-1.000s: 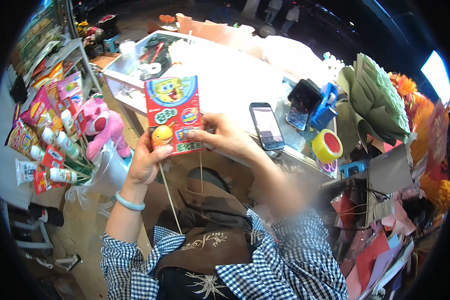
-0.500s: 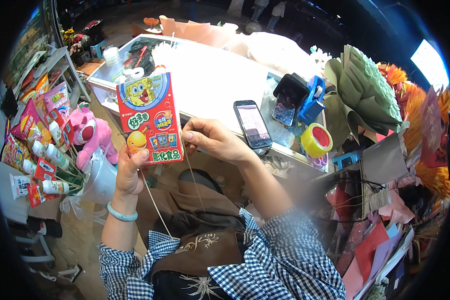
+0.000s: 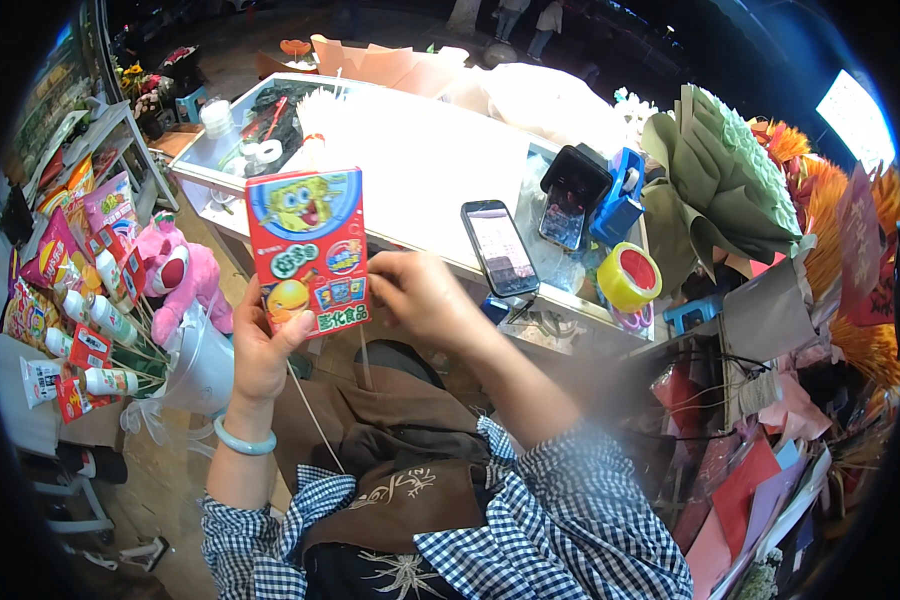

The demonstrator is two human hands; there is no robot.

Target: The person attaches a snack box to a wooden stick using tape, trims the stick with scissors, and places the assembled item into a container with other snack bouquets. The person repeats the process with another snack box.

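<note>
"Left of centre in the frame, what is the left hand point(image 3: 263, 355) doing?"

"It is holding a red box point(image 3: 310, 255) by the lower left corner, its grip clamped there, the thumb pressing on the printed front."

"And where is the box staying up?"

"It is standing nearly upright in the air, partly covering the near edge of the bright tabletop point(image 3: 440, 190)."

"Is the right hand point(image 3: 420, 295) gripping too?"

"Its curled fingers are meeting the box's right edge, but some tips are hiding, so I cannot tell whether its grip is closing on anything."

"What is showing underneath?"

"Two thin pale sticks point(image 3: 315, 417) are running down from the box toward the brown cloth point(image 3: 400, 510) at lower centre."

"Anything right of centre?"

"A phone point(image 3: 500, 248) is lying face up, with a yellow tape roll point(image 3: 608, 278) and a blue tape dispenser point(image 3: 618, 205) sitting near it."

"And on the frame's left?"

"A pink plush toy point(image 3: 180, 280) is perching at a pale bucket point(image 3: 200, 370), beside colourful snack packs point(image 3: 55, 255)."
</note>
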